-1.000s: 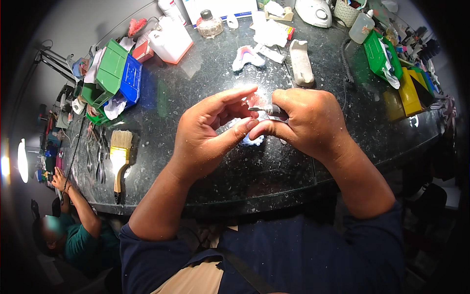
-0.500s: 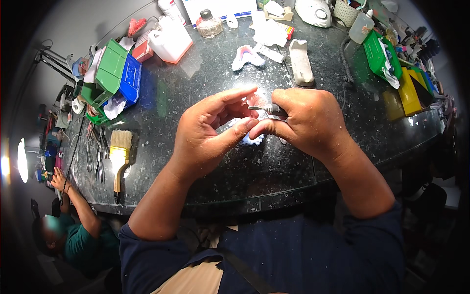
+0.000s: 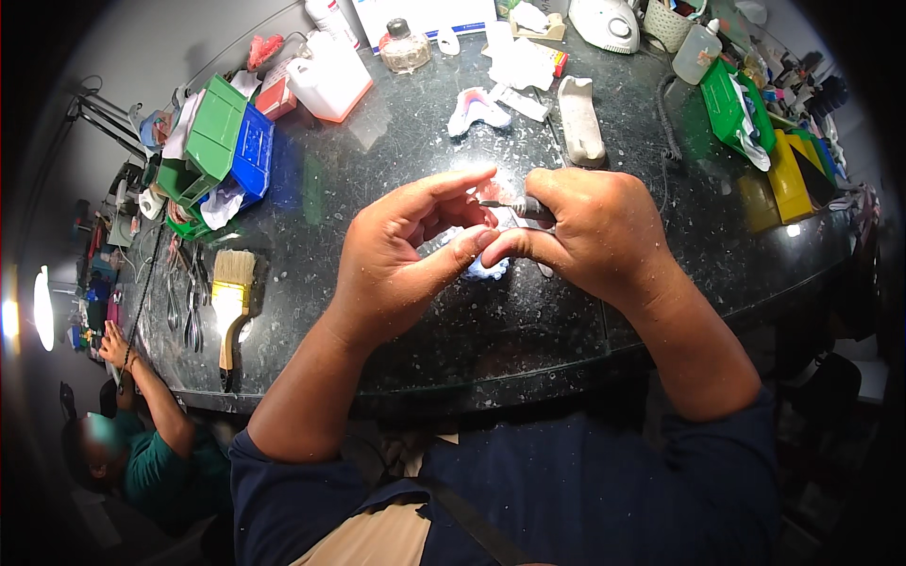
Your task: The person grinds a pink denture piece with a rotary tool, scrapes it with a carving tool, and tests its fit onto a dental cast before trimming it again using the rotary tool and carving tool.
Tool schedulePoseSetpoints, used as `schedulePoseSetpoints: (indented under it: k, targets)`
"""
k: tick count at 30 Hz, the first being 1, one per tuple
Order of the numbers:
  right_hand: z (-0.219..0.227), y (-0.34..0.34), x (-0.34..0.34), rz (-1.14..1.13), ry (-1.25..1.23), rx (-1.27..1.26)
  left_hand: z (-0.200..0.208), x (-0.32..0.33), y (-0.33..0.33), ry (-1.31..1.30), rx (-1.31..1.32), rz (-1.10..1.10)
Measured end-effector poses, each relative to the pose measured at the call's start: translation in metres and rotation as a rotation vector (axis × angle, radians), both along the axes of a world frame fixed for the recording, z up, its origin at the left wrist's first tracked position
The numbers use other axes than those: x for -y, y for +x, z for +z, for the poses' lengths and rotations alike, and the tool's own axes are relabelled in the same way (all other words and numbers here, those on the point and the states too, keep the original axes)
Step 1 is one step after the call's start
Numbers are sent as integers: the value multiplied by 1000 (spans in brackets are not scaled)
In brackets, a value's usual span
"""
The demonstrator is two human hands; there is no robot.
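My right hand (image 3: 599, 222) is closed round a rotary handpiece (image 3: 534, 211), its thin metal tip pointing left between my hands. My left hand (image 3: 396, 245) is curled in front of that tip, with a small pinkish piece (image 3: 489, 191) in its fingers. The fingers and bright light mostly hide this piece, so its full shape does not show. My two thumbs meet just below the tip. Under them, on the dark table, lies a pale blue lumpy thing (image 3: 487, 271), partly covered by my hands.
A flat brush (image 3: 231, 292) and several metal hand tools (image 3: 193, 307) lie at the left. Beyond my hands are an arch-shaped white and pink piece (image 3: 477, 110) and a long pale block (image 3: 580, 123). Green bins (image 3: 215, 127) stand on both sides. A person (image 3: 156, 453) sits at far left.
Both hands stay almost in place, with the handpiece tip shifting very slightly.
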State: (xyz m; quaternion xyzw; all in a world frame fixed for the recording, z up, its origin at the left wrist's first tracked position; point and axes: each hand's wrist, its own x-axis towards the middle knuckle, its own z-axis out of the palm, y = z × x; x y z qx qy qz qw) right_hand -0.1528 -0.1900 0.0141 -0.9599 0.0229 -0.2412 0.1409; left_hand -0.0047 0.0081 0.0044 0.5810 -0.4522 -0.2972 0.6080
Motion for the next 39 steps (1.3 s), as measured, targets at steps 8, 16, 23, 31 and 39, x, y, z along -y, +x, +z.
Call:
schedulePoseSetpoints:
  k: [8, 16, 23, 31, 39]
  targets:
    - [-1, 0, -1, -5, -15, 1, 1, 1, 0, -2, -6, 7]
    - [1, 0, -1, -2, -16, -6, -1, 2, -1, -13, 32, 21]
    - [0, 0, -1, -4, -17, -15, -3, 0, 3, 13, 26, -3]
    - [4, -1, 0, -10, -24, -27, -4, 2, 1, -31, 34, 20]
    - [2, -2, 1, -24, -27, -16, 0, 0, 2, 20, 44, -8]
